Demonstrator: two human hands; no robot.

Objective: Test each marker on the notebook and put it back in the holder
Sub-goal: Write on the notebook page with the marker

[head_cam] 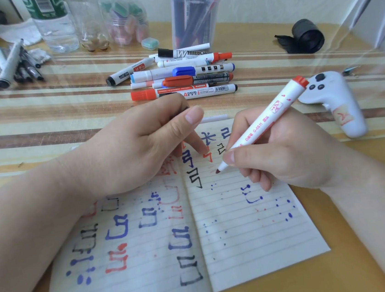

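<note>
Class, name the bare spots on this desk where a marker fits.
Bare striped cloth lies between the loose marker pile and the black roll, and between that pile and the left marker heap. Crowded: the back edge around the holder and bottles.

Notebook (246, 247): open on the table (41, 129), nearest the viewer; left hand (127, 151) on its far left page; right hand (284, 157) over the right page, gripping a marker (263, 123), tip at the paper; loose markers (179, 77) piled behind the notebook; holder (194, 23) behind the pile, pens standing in it; controller (340, 107) right of the notebook; bottles (56, 29) at the far left.
</note>
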